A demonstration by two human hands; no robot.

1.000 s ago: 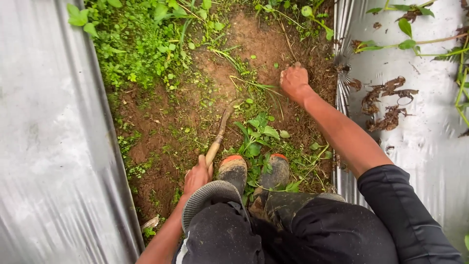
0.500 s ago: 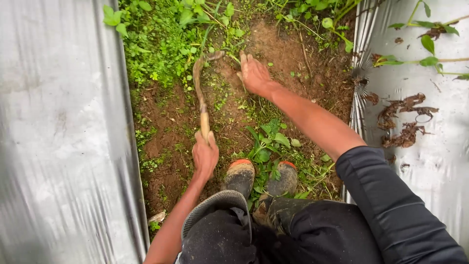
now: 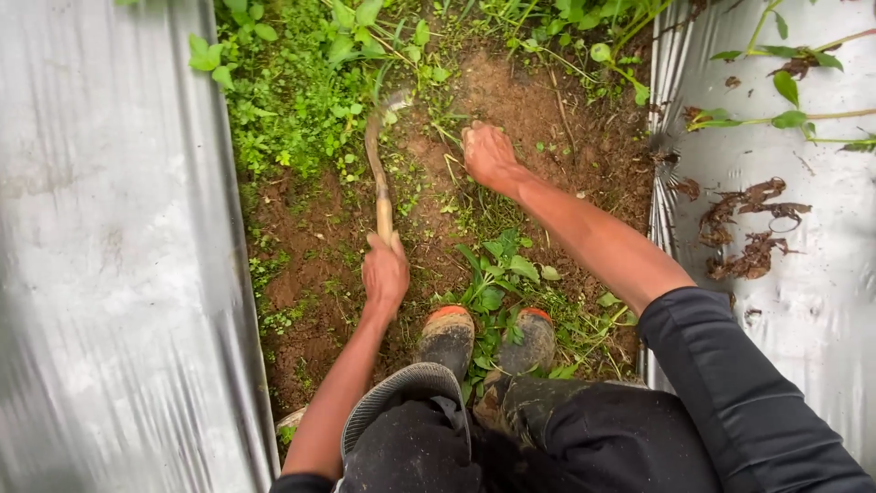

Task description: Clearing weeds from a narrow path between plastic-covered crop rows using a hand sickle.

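My left hand (image 3: 385,272) grips the wooden handle of a small curved hand sickle (image 3: 376,160). Its blade end reaches into the green weeds (image 3: 301,100) at the top of the soil strip. Further right, my right hand (image 3: 488,155) rests palm down on the brown soil (image 3: 511,100) with thin grass under its fingers. A leafy weed (image 3: 497,274) grows just ahead of my two muddy boots (image 3: 447,338), between my arms.
Silver plastic mulch sheets flank the soil strip on the left (image 3: 109,274) and on the right (image 3: 803,274). Dried brown leaves (image 3: 748,228) and green stems (image 3: 776,114) lie on the right sheet. My dark trousers (image 3: 547,438) fill the lower frame.
My left hand lifted the sickle from near my boots and swung its blade forward into the weeds. My right hand shifted left and closer to me across the soil.
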